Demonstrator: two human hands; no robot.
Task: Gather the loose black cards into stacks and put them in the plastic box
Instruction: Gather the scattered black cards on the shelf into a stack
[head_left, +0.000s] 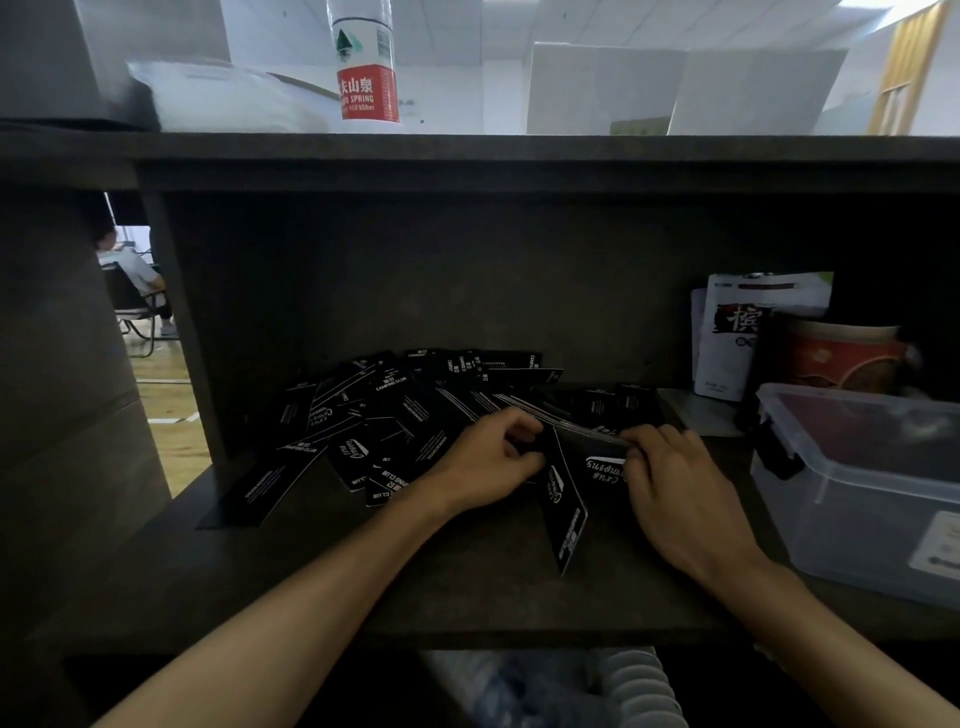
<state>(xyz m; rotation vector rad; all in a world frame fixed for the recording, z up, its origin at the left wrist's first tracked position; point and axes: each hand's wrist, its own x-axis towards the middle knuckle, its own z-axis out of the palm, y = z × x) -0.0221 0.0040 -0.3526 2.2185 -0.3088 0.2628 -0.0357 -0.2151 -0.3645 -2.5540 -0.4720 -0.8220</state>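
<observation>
Left hand (485, 460): reaches in from the lower left, forearm bare, palm down, fingers curled at the left end of a fanned bunch of cards; the grip is closed on that bunch.
Right hand (675, 480): comes in from the lower right, palm down, fingertips (636, 452) pinching the right end of the same bunch; the grip is clamped on it.
Held bunch (576, 441): black cards fanned between the two hands, thin white edges showing along the top, a few cards drooping down toward the front of the surface.
Loose black cards (384, 410): a scattered heap with white print, lying on the surface behind and to the left of the hands, against the back panel; one card (254, 491) lies apart at the front left.
Surface (467, 587): dark, bare in front of the hands.
Plastic box (852, 478): clear, lid off, at the right edge, near the right hand but not touching it; contents cannot be made out.
Behind the box: a white pouch (737, 338) and a red cup (841, 358), upright.
Upper shelf: a water bottle (366, 67) standing on top.
</observation>
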